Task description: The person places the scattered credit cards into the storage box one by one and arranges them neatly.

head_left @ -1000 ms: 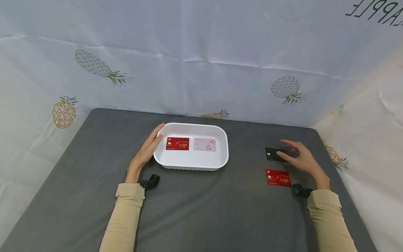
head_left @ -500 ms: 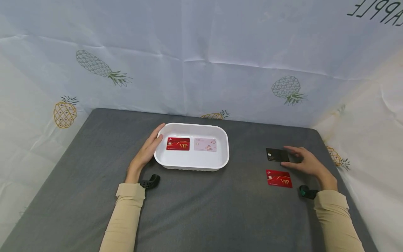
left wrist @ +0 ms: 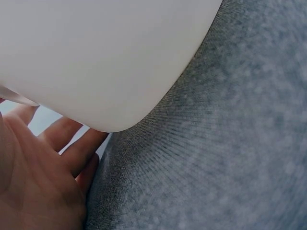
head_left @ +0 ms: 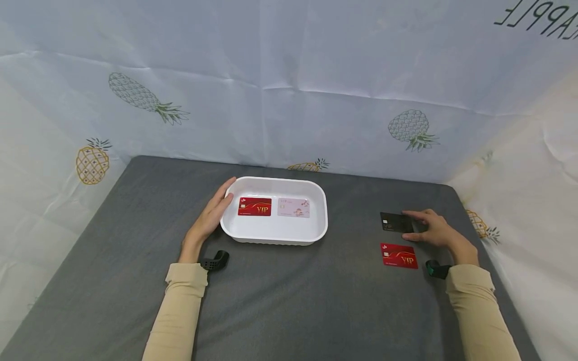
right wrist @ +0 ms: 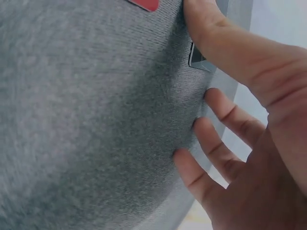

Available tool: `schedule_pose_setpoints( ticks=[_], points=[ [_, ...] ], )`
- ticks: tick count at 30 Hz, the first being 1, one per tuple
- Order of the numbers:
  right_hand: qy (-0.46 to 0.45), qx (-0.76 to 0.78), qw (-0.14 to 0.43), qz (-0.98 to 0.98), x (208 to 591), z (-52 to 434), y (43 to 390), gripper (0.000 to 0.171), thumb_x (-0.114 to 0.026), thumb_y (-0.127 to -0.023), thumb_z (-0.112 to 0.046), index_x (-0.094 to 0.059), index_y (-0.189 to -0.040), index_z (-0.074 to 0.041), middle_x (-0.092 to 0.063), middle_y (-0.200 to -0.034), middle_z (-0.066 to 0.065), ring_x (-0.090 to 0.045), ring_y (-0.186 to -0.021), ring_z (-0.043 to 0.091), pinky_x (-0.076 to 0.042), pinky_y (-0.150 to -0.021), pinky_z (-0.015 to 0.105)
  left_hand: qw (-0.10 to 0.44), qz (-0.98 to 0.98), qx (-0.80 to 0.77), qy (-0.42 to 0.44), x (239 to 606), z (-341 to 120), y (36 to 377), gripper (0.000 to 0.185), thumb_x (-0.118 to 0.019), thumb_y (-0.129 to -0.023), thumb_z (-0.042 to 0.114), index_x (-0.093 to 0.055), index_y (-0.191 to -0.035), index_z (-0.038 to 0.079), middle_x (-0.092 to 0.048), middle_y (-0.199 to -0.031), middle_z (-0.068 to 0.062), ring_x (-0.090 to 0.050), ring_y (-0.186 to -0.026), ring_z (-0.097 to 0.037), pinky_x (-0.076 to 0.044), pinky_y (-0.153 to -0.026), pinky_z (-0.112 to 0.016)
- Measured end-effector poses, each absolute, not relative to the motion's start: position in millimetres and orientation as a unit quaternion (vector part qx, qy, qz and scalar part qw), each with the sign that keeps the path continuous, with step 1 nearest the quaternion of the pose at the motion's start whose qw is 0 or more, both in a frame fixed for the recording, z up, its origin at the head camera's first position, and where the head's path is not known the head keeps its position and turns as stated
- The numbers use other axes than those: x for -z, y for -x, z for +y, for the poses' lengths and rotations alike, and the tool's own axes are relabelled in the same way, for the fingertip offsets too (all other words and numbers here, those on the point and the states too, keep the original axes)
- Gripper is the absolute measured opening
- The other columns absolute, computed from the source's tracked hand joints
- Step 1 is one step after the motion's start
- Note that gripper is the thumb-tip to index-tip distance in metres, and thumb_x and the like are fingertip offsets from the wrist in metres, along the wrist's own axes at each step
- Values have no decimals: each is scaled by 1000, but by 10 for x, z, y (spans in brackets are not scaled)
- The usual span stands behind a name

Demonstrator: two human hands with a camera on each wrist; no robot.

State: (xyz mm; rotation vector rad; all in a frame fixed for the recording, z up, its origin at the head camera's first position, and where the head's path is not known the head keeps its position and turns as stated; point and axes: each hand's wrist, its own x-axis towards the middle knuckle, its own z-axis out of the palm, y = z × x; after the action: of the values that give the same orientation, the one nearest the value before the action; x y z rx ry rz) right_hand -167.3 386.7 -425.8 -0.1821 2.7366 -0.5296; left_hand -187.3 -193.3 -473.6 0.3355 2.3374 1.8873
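Note:
A white tray (head_left: 274,233) sits mid-table with a red VIP card (head_left: 255,206) and a pale pink card (head_left: 293,207) flat inside. My left hand (head_left: 213,213) rests with straight fingers against the tray's left wall; in the left wrist view the fingers (left wrist: 72,148) lie under the tray's rounded corner (left wrist: 105,52). At the right, my right hand (head_left: 431,229) is spread at the right end of a black card (head_left: 394,222). Its thumb (right wrist: 216,33) touches the black card's corner (right wrist: 196,58), and the other fingertips rest on the cloth. A second red VIP card (head_left: 399,255) lies nearer me.
A grey cloth (head_left: 293,301) covers the table. Pale sheets printed with pineapples (head_left: 289,100) hang at the back and both sides. Black wrist cameras (head_left: 215,260) sit at each cuff. The table's right edge (head_left: 492,260) runs close to my right hand.
My right hand came down from hovering over the black card and now sits at its right end, thumb and forefinger touching it. The left hand and all cards stayed put.

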Motion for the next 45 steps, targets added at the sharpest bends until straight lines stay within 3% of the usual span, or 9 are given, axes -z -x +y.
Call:
schedule_pose_setpoints(
  ticks=[8, 16, 23, 28, 32, 45],
  points=[
    [67, 197, 157, 965, 4276, 3870, 1667, 68, -80, -89, -31, -51, -143, -1, -43, -132, 39, -47, -120, 62, -44, -90, 74, 55, 770, -624, -118, 4737, -1931, 1888, 57, -36, -111, 24, -20, -164, 10, -17, -172, -13, -12, -160, -31, -6, -130, -58],
    [71, 228, 127, 963, 4296, 3860, 1657, 62, -81, -89, -22, -44, -135, -2, -45, -128, 40, -50, -116, 63, -45, -88, 74, 54, 776, -619, -109, 4713, -1931, 1903, 57, -36, -111, 23, -20, -164, 12, -17, -172, -12, -14, -159, -31, -7, -130, -58],
    [81, 268, 107, 954, 4365, 3844, 1609, 62, -81, -88, -13, -41, -133, -1, -58, -112, 29, -61, -102, 44, -50, -82, 57, 57, 778, -616, -111, 4738, -1945, 1894, 57, -37, -111, 25, -20, -164, 11, -16, -172, -11, -11, -160, -30, -6, -131, -57],
    [81, 279, 108, 951, 4400, 3839, 1585, 61, -79, -90, -11, -39, -134, 0, -56, -107, 23, -58, -96, 31, -48, -80, 43, 58, 776, -618, -112, 4763, -1943, 1886, 57, -36, -111, 22, -19, -164, 11, -16, -172, -12, -11, -160, -30, -5, -130, -58],
    [86, 279, 107, 950, 4417, 3846, 1574, 61, -77, -91, -11, -39, -137, 1, -55, -106, 20, -56, -92, 25, -47, -79, 38, 57, 775, -619, -113, 4760, -1937, 1887, 57, -36, -111, 21, -19, -164, 11, -15, -172, -12, -11, -160, -31, -5, -130, -58],
    [84, 267, 126, 952, 4394, 3877, 1570, 69, -80, -90, -22, -49, -145, 5, -58, -106, 19, -56, -92, 26, -46, -73, 33, 55, 776, -619, -111, 4766, -1931, 1879, 57, -37, -111, 23, -19, -164, 10, -15, -172, -14, -10, -160, -33, -5, -130, -60]
  ],
)
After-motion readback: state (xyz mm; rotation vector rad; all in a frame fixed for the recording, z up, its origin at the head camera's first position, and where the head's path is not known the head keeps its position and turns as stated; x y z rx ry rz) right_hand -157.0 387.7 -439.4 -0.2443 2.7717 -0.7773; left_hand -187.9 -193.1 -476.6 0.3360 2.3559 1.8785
